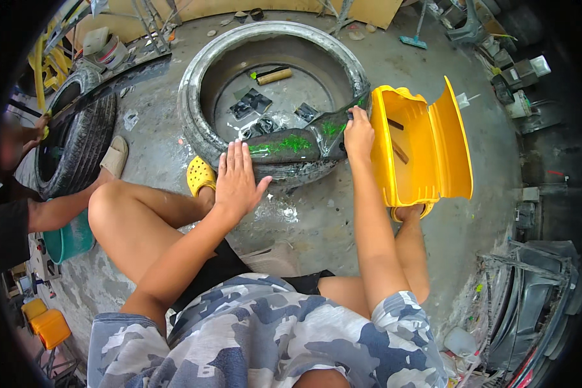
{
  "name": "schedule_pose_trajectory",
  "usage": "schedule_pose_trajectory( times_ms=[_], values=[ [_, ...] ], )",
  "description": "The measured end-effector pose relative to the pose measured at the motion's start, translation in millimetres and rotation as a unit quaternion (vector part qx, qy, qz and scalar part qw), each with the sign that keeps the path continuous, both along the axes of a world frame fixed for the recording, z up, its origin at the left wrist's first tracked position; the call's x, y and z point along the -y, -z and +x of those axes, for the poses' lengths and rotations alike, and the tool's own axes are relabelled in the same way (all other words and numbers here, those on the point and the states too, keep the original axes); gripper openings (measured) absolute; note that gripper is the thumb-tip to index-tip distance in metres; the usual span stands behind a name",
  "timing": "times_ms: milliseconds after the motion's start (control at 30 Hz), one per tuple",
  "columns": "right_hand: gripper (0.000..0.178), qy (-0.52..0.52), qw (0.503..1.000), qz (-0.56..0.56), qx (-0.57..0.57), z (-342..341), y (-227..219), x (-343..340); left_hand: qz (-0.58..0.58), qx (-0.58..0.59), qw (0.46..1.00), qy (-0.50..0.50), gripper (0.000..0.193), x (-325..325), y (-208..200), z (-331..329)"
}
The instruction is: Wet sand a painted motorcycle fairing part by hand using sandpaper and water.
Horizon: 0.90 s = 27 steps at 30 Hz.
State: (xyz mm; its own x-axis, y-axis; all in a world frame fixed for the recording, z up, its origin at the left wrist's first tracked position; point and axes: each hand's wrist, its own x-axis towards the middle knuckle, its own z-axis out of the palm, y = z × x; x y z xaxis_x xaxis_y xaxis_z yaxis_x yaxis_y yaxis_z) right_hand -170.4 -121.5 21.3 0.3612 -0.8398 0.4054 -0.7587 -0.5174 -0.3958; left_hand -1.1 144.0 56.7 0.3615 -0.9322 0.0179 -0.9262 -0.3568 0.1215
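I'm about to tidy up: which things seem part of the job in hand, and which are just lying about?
Likely in the job:
dark piece with green patches, at the left hand and right hand
large tire beneath it
perhaps open yellow container

Seemingly lying about:
teal broom
white bucket

A panel (291,147) lies across the near side of a tire (193,110), scraps (252,103) inside it. A box (383,149) with sticks (399,152) in it sits to the right, another tire (101,123) and a bucket (71,238) to the left
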Motion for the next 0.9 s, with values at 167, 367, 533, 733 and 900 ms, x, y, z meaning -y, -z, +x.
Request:
schedule_pose_trajectory(
  times_ms=[167, 367, 533, 733, 900],
  values=[
    [0.029, 0.008, 1.0, 0.002, -0.02, 5.4, 4.0, -3.9, -0.098, -0.073, 0.99, 0.064, 0.088, 33.0, 6.3, -47.7],
    [0.028, -0.002, 1.0, -0.001, -0.001, 0.7, 4.9, -0.8, -0.034, -0.067, 0.991, 0.109, 0.09, 129.7, 31.8, -96.2],
    [0.027, 0.035, 0.999, 0.013, -0.004, 5.5, 2.5, -7.0, 0.054, -0.091, 0.989, 0.101, 0.113, 153.7, 30.5, -55.1],
    [0.022, 0.024, 0.995, 0.035, 0.095, -2.9, 5.3, 8.9, 0.224, -0.225, 0.939, 0.134, 0.145, 188.3, 14.7, -8.7],
    [0.02, 0.025, 0.828, 0.291, 0.479, -58.9, 2.6, 47.8, 0.18, -0.313, 0.914, 0.185, 0.112, 214.4, 29.5, 10.6]
  ],
)
